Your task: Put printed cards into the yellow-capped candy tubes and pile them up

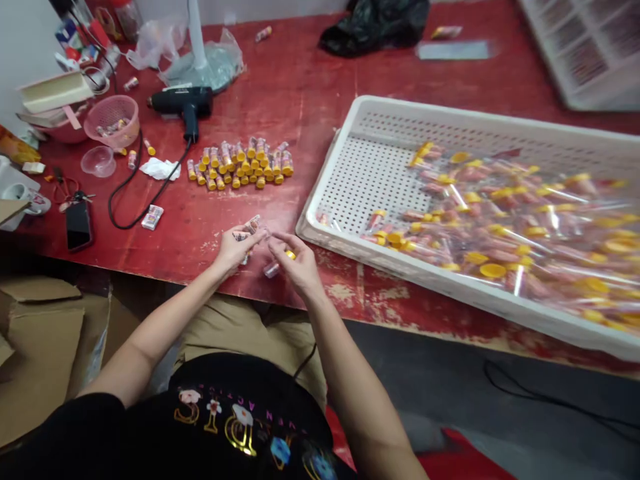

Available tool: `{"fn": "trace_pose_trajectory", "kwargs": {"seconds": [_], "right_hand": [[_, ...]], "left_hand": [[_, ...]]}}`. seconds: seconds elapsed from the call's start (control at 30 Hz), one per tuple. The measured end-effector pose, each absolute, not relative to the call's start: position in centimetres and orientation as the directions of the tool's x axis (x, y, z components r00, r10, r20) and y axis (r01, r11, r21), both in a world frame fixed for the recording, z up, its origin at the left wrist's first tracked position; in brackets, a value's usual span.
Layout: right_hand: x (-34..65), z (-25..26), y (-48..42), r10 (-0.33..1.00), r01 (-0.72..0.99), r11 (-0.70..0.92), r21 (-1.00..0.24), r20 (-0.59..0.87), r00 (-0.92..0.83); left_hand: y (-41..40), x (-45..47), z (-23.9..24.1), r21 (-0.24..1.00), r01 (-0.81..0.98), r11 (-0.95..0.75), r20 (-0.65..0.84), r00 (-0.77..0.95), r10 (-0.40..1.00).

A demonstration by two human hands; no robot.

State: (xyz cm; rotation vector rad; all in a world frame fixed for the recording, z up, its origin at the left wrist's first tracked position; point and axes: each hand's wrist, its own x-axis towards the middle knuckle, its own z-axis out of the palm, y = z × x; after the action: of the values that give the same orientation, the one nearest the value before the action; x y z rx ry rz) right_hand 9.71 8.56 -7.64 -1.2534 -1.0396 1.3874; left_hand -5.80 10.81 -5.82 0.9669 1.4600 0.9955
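We seem to be in a small workshop for handwork: a scuffed red tabletop (pixel 300 80) carries a heat gun (pixel 183 103) at the left, closely grouped yellow-capped tubes (pixel 240 163) in the middle, and a big perforated tray (pixel 360 167) of yellow-capped pieces (pixel 493 270) at the right. We see cardboard (pixel 45 340) at the near left.

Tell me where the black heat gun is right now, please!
In the head view, the black heat gun lies on the red table toward the upper left, just right of the pink basket and behind the left end of the grouped yellow-capped tubes.
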Motion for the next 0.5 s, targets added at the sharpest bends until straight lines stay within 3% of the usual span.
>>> {"fn": "trace_pose_trajectory", "kwargs": {"seconds": [0.07,0.17,0.27,0.4,0.5], "right_hand": [[9.9,-7.0,8.5,0.989,-0.107,-0.145,-0.984,-0.147,0.003],[10.8,-5.6,7.5,0.994,-0.080,-0.106,-0.991,-0.109,0.032],[12.0,-4.5,5.9,0.985,-0.122,-0.145,-0.982,-0.155,0.079],[13.3,-3.4,3.8,0.949,-0.407,-0.204,-0.890,-0.282,0.141],[13.9,-2.8,2.5,0.969,-0.417,-0.127,-0.900,-0.202,0.140]], "left_hand": [[9.0,-4.2,-4.9,0.924,-0.170,0.344,-0.354,-0.033,0.935],[7.5,-2.4,-3.6,0.869,-0.357,0.343,-0.382,-0.043,0.923],[7.0,-1.1,-2.7,0.844,-0.440,0.307,-0.381,-0.088,0.921],[6.7,-0.3,-1.6,0.777,-0.524,0.349,-0.456,-0.088,0.885],[6.2,-0.3,-0.7,0.734,-0.541,0.412,-0.518,-0.053,0.854]]}}
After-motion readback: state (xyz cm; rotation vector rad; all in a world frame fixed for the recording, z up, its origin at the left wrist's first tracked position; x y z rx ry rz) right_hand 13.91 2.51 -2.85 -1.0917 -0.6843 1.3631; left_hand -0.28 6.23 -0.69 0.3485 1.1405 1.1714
